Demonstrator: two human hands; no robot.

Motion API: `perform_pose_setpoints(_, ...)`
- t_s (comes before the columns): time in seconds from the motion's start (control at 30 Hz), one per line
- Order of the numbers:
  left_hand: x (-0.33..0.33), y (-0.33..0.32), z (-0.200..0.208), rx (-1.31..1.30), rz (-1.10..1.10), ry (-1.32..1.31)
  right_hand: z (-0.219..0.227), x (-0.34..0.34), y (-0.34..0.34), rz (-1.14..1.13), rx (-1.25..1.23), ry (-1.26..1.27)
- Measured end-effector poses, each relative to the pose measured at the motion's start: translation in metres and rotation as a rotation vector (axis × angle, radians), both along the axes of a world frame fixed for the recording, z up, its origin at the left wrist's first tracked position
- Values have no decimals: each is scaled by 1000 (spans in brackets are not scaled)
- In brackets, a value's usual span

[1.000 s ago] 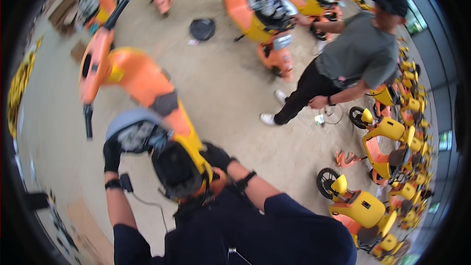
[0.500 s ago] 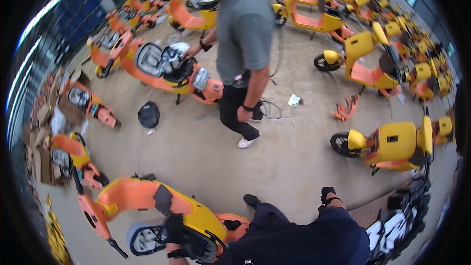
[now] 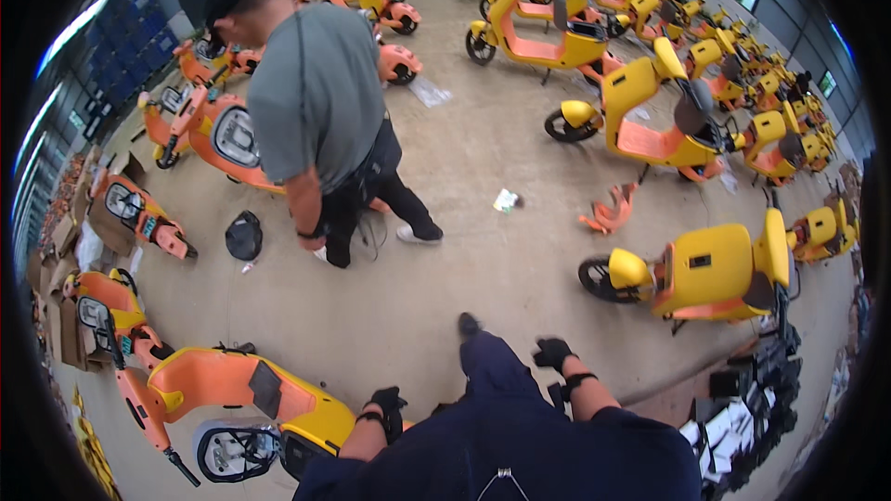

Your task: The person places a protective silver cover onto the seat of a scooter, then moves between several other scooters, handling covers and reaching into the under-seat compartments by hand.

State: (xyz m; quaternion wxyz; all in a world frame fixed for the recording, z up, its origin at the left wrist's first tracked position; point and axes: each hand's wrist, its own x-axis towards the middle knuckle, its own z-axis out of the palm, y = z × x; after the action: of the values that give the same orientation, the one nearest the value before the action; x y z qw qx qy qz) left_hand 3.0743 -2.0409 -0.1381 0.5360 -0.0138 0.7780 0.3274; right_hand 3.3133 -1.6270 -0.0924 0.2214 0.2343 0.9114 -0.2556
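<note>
My left hand (image 3: 386,398), in a black glove, is off the near scooter's seat and hangs beside its rear, loosely open with nothing seen in it. My right hand (image 3: 554,353), also gloved in black, is out in front of my body, fingers loosely apart and holding nothing I can see. Nearest to my left hand is an orange and yellow scooter (image 3: 316,416), standing at the lower left with its handlebar to the left. Its grey-lined open compartment lid (image 3: 237,451) shows beside it. My torso hides the scooter's rear end.
A person in a grey shirt (image 3: 320,83) stands ahead by another orange scooter (image 3: 225,134). A black bag (image 3: 243,237), an orange plastic part (image 3: 613,210) and a yellow scooter (image 3: 710,269) are around. Black and white pieces (image 3: 733,431) pile up at lower right.
My left hand has left the near scooter's seat area and moved right. My right hand has moved left and forward. The other person has turned and stepped left; my view has shifted.
</note>
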Motion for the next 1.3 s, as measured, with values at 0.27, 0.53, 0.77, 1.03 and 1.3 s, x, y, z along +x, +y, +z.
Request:
perform_pose_setpoints(0.27, -29, -17, 15, -172, 688, -335, -38, 85, 83, -1702, -876, -366)
perform_pose_setpoints(0.53, -205, 262, -20, -115, -586, 758, -14, -85, 298, -1445, -1085, -227)
perform_pose_setpoints(0.77, -301, 586, 181, 509, -300, 405, -45, -241, 467, -408, -883, 82)
perform_pose_setpoints(1.03, -510, 510, -56, 587, 504, -418, -91, -274, 508, -697, -719, -17)
perform_pose_setpoints(1.3, -541, 451, -2, 163, 842, -298, -45, -343, 605, -1314, -812, -463)
